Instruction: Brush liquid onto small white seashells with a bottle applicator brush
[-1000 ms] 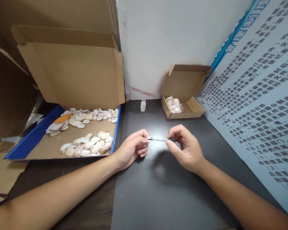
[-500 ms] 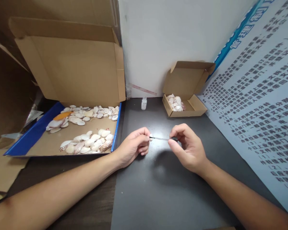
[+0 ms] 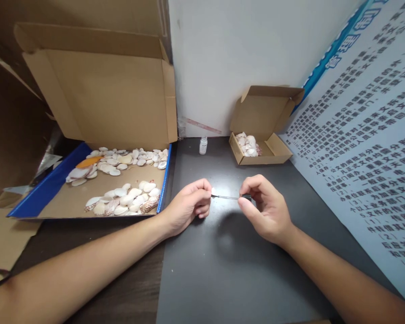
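My right hand (image 3: 265,209) pinches the black cap (image 3: 245,197) of a thin applicator brush (image 3: 227,197) between thumb and fingers. The brush's clear stem lies nearly level and its dark tip points left. At that tip is my left hand (image 3: 194,200), its thumb and forefinger pressed together; whatever they hold is hidden behind the fingers. Behind both hands a small white bottle (image 3: 203,146) stands upright without a cap.
On the left, an open cardboard box (image 3: 65,200) with blue sides holds many pale shells (image 3: 135,195) and an orange one (image 3: 89,162). A smaller open box (image 3: 276,155) with white shells (image 3: 248,145) stands at the back right, beside a printed board (image 3: 357,148).
The view has shifted very slightly. Both hands keep almost the same pose, with the brush tip still at the left fingertips.
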